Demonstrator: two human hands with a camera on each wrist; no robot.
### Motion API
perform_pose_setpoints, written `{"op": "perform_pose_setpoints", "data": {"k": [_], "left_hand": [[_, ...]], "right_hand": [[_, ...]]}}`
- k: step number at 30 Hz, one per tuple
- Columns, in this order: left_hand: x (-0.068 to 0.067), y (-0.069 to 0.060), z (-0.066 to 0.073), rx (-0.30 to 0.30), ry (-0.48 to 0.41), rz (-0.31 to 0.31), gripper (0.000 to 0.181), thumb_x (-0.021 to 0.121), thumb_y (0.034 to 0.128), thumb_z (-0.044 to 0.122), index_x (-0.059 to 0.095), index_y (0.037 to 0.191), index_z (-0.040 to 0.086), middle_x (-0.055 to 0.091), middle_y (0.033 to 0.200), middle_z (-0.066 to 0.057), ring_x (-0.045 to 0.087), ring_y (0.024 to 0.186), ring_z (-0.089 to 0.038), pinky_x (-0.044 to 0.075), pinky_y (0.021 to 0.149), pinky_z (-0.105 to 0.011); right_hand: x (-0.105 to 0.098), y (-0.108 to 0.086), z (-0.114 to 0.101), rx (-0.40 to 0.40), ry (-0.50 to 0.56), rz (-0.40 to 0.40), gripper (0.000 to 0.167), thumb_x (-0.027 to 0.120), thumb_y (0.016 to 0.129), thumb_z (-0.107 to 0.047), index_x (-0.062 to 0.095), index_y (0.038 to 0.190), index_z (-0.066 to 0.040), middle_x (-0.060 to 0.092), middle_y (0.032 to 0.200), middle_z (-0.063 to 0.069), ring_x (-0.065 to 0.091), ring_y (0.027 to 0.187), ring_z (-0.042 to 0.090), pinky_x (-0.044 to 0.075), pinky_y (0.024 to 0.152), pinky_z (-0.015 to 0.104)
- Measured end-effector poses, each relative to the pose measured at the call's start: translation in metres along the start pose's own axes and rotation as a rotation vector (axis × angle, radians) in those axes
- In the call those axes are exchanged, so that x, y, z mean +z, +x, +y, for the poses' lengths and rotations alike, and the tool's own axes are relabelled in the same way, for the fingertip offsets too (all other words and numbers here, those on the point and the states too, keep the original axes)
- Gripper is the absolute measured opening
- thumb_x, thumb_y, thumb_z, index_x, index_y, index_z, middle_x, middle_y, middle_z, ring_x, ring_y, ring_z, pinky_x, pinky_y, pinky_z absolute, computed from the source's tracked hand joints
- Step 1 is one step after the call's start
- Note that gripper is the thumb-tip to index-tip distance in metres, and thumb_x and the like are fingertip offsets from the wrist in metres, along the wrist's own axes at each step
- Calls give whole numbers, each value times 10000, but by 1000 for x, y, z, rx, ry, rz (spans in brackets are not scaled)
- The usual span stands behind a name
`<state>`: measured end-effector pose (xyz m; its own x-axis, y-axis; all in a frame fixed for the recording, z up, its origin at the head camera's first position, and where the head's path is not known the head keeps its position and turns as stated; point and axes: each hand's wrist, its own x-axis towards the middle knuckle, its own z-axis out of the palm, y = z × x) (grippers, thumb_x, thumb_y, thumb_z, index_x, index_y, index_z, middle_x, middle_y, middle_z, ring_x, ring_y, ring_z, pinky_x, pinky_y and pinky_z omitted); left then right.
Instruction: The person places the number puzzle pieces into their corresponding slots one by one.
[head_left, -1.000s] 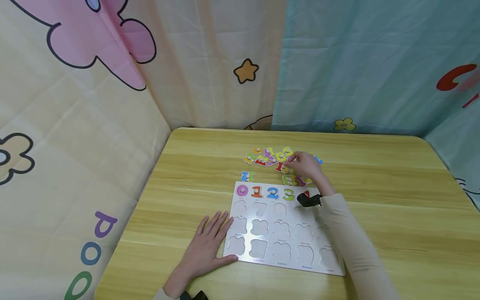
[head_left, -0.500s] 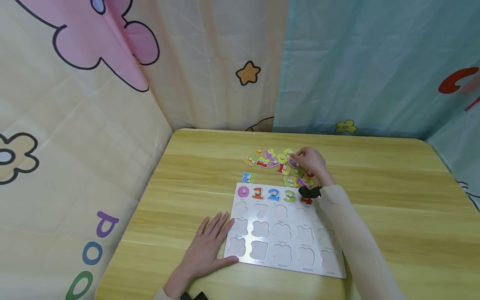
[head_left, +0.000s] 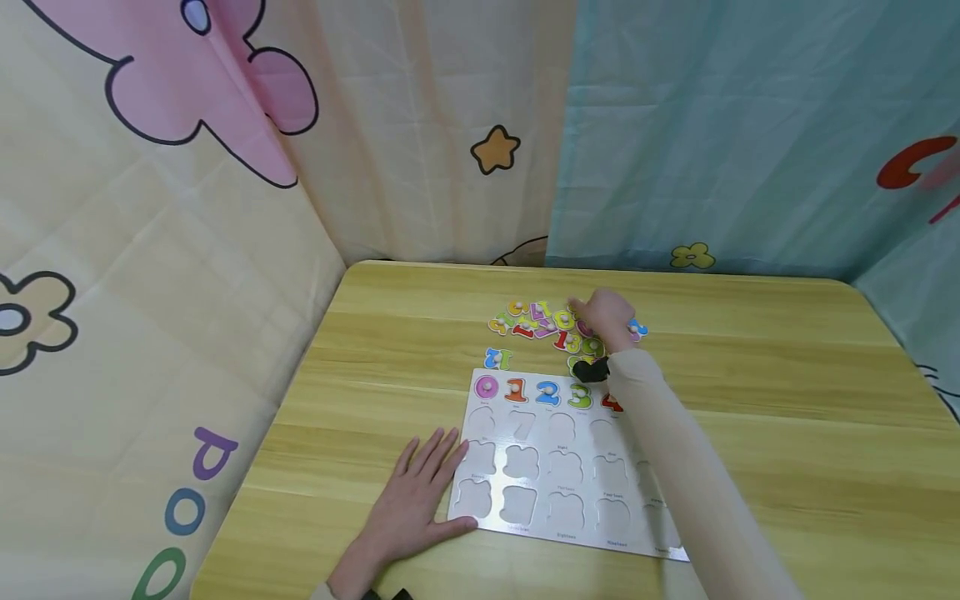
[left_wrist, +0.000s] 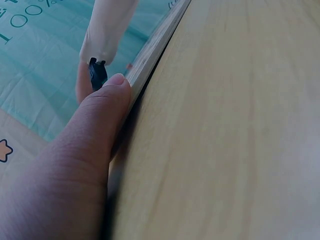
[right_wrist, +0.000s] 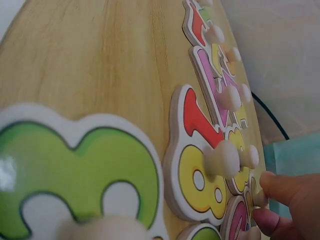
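Observation:
A white number board (head_left: 542, 477) lies on the table, with 0, 1, 2, 3 and 4 in its top row. My left hand (head_left: 408, 504) rests spread at the board's left edge; in the left wrist view its thumb (left_wrist: 102, 112) touches the edge. Beyond the board, my right hand (head_left: 606, 318) reaches into a cluster of knobbed number pieces (head_left: 523, 330). In the right wrist view, the thumb and a finger of that hand (right_wrist: 295, 200) pinch the knob of a mostly hidden yellow piece. A green 3 (right_wrist: 95, 160) and a red-and-yellow 18 (right_wrist: 197, 175) lie nearer that camera.
A blue-and-green piece (head_left: 497, 358) lies apart, just behind the board's left part. A blue piece (head_left: 637, 329) shows right of my right hand. My right sleeve (head_left: 686, 450) covers the board's right side. Patterned curtains (head_left: 420, 167) stand behind the wooden table (head_left: 337, 400).
My right hand has shifted back and left over the cluster, its fingers now at a yellow piece near the back. The right forearm covers more of the board. My left hand stays put.

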<state>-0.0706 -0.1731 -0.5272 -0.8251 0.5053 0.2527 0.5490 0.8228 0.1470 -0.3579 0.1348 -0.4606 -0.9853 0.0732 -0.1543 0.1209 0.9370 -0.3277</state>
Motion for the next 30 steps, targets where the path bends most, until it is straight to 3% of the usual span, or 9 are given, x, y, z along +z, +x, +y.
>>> {"op": "perform_pose_setpoints", "data": {"k": [5, 9, 15, 19, 22, 26, 30], "left_hand": [[0, 0, 0, 1, -2, 7, 963, 414, 815, 764, 261, 1509, 115, 209, 1553, -90, 165, 1412, -288, 110, 1110, -519], [0, 0, 0, 1, 1, 8, 963, 412, 815, 765, 262, 1509, 115, 209, 1553, -89, 167, 1411, -289, 117, 1109, -521], [0, 0, 0, -1, -5, -7, 963, 415, 815, 765, 256, 1511, 118, 199, 1557, -84, 159, 1414, -285, 103, 1114, -515], [0, -1, 0, -7, -2, -12, 967, 408, 812, 771, 251, 1513, 124, 193, 1559, -79, 152, 1416, -278, 99, 1116, -509], [0, 0, 0, -3, -4, -6, 967, 412, 811, 770, 257, 1511, 121, 201, 1556, -85, 161, 1413, -284, 110, 1112, -516], [0, 0, 1, 2, -8, -2, 963, 416, 815, 764, 257, 1511, 118, 207, 1554, -88, 168, 1411, -288, 114, 1110, -518], [0, 0, 0, 5, 8, 5, 970, 414, 812, 769, 257, 1510, 114, 212, 1552, -93, 169, 1410, -290, 116, 1109, -519]], "right_hand": [[1, 2, -8, 29, -57, 9, 538, 490, 929, -511, 530, 598, -90, 539, 680, 84, 533, 661, 249, 395, 551, 358], [2, 3, -11, 20, -76, 8, 516, 507, 926, -482, 519, 591, -90, 547, 682, 84, 541, 650, 239, 396, 520, 333], [2, 1, -8, -8, 24, -9, 506, 548, 918, -458, 507, 563, -100, 468, 578, 29, 494, 601, 214, 329, 498, 305], [-3, -4, -4, -80, 146, 2, 390, 570, 921, -416, 609, 717, -86, 519, 618, 17, 504, 628, 210, 335, 533, 315], [-10, -9, 5, -152, 177, 15, 340, 596, 913, -401, 627, 867, -66, 560, 693, 27, 509, 640, 202, 364, 548, 322], [-21, -19, 26, -237, 187, -20, 358, 636, 894, -403, 623, 913, -46, 535, 692, 41, 475, 588, 193, 365, 515, 317], [-36, -33, 47, -331, 187, -119, 328, 675, 878, -357, 639, 891, -31, 535, 648, 68, 473, 525, 183, 365, 477, 309]]}}
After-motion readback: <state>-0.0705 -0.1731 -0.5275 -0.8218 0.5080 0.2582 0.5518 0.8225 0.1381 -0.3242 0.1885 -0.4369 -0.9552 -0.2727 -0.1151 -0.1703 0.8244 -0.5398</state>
